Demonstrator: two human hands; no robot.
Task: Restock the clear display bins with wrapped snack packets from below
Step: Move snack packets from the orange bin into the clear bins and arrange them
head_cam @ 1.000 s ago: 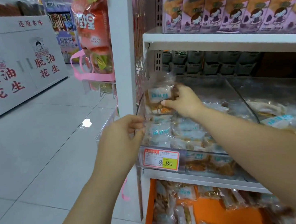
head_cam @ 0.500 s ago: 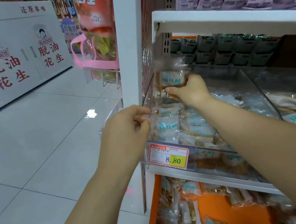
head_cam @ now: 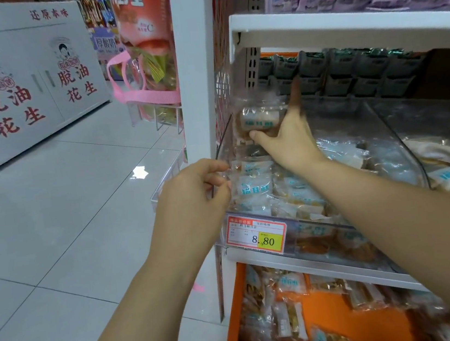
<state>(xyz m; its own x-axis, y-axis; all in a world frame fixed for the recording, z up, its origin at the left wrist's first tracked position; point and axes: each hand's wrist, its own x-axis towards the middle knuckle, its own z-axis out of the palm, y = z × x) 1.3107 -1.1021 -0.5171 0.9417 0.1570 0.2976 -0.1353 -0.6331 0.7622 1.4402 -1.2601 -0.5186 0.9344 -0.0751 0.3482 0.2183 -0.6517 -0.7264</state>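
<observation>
Right hand (head_cam: 288, 136)'s grip clamps a clear-wrapped tan snack packet (head_cam: 261, 121), left hand (head_cam: 192, 194)'s pinches the clear plastic bin (head_cam: 322, 224)'s wall — slick wrapper could slip, landing outside.

The right hand (head_cam: 290, 144) now carries the snack packet (head_cam: 261, 119) higher above the pile and deeper toward the back-left corner of the clear bin (head_cam: 348, 119), close to its left wall. The fingers, curled over the packet a second ago, now spread. One blurred finger points up, and the thumb sits under the packet's lower edge.
</observation>
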